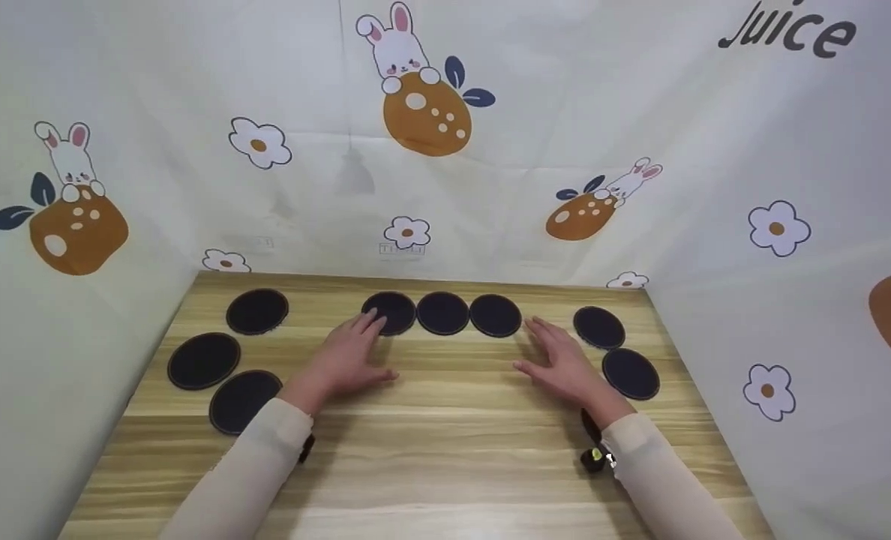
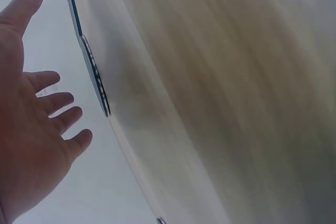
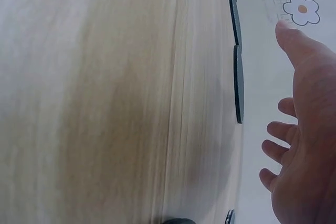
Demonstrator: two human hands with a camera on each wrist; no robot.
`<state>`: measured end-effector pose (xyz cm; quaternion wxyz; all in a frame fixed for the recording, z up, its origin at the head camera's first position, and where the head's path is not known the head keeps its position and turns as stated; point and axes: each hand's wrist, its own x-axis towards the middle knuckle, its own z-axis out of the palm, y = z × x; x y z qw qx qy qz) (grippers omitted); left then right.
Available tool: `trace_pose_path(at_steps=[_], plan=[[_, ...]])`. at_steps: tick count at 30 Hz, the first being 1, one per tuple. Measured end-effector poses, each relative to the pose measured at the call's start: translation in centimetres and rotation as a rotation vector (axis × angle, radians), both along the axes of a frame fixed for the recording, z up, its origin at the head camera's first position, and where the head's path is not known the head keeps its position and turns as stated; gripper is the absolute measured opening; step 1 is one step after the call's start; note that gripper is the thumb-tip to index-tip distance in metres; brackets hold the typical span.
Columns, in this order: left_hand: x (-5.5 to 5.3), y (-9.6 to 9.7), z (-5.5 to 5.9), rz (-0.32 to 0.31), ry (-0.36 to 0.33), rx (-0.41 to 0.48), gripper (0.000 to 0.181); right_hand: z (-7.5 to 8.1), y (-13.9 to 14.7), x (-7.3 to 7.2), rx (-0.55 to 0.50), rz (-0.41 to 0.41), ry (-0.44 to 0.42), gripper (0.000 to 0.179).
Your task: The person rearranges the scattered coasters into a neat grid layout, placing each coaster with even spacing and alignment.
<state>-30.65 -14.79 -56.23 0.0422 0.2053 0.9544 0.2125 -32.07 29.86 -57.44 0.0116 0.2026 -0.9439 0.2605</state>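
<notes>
Three round black coasters lie in a row at the back of the wooden table: a left one (image 1: 394, 319), a middle one (image 1: 443, 313) and a right one (image 1: 496, 315). My left hand (image 1: 344, 360) hovers at the row's left end, its fingertips overlapping the left coaster in the head view. At the other end, the fingertips of my right hand (image 1: 565, 364) are close beside the right coaster. Both wrist views show the palms, the left palm (image 2: 31, 135) and the right palm (image 3: 315, 150), holding nothing, with fingers extended and thumbs spread away.
Three more coasters, one of them in front (image 1: 241, 405), lie at the table's left. Two others (image 1: 631, 373) are at the right, and a dark edge (image 1: 590, 427) shows by the right wrist. Printed fabric (image 1: 325, 210) stands as walls behind and at both sides of the table (image 1: 445, 450).
</notes>
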Motion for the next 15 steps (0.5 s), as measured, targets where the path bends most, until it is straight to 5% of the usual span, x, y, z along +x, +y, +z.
trace_pose_path(at_steps=[15], plan=[[-1.1,-1.4,-0.1,-0.049,-0.127,-0.128,0.135,-0.5,1.1,1.1,-0.033,0.016,-0.044,0.094]])
